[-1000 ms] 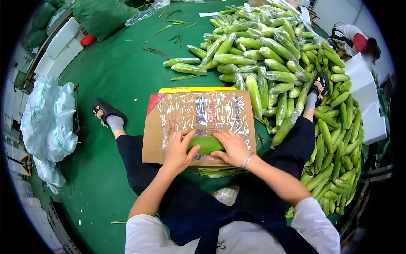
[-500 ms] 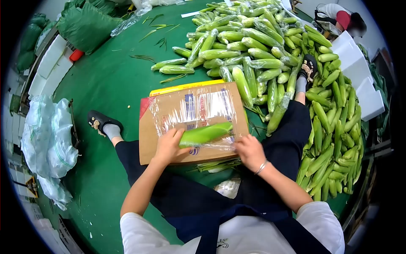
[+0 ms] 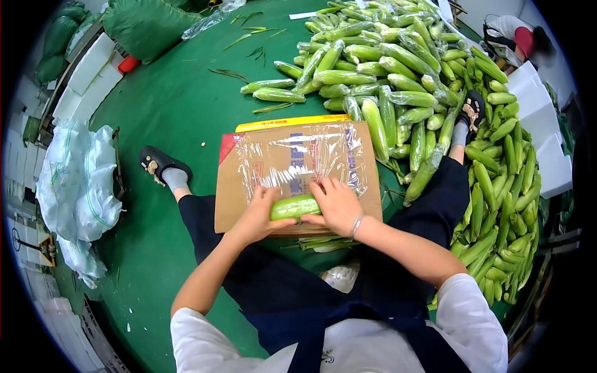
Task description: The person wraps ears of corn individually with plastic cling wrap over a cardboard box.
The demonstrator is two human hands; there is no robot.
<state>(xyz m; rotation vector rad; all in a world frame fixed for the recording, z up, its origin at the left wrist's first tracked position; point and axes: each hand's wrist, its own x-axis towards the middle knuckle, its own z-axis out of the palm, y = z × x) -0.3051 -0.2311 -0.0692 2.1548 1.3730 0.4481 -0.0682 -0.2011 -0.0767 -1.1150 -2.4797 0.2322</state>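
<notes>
A green ear of corn in its husk lies crosswise near the close edge of a cardboard box. My left hand is closed around its left end, fingers over the far side and thumb along the near side. Around the right end, my right hand grips in the same way. The husk looks shiny, as if film covers it, though the fingers hide both ends. Clear plastic film is spread over the box top, creased and glossy, beyond the corn.
A big heap of corn ears, many in film, lies ahead and right; unwrapped ears are piled at my right leg. White-blue sacks stand left, green sacks at the far left. Another person bends at the far right.
My right hand has left the film's right edge and closed on the corn's right end. The corn has shifted toward me on the box. The camera view has shifted slightly.
</notes>
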